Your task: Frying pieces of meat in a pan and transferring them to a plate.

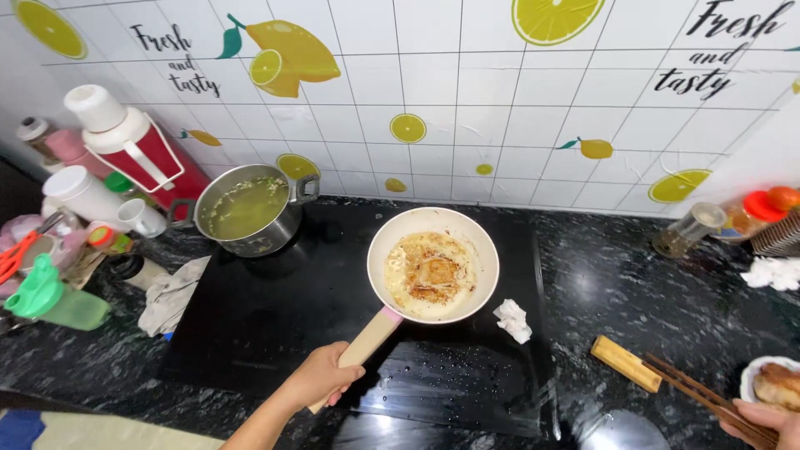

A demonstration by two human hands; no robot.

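Both hands, left [321,377] and right [771,419], are bare, with no sleeves, rings or gloves showing.

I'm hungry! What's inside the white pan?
Inside the white pan, held by the left hand, lies a browned fried patch in pale, creamy liquid. What's beneath that food is hidden.

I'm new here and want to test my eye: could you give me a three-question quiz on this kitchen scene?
1. True or false: the left hand grips the wooden handle of the white frying pan.
2. What does the right hand hold? A) a spoon B) dark chopsticks C) a knife
3. What stands on the black cooktop left of the pan?

Key:
1. True.
2. B.
3. A steel pot of greenish broth.
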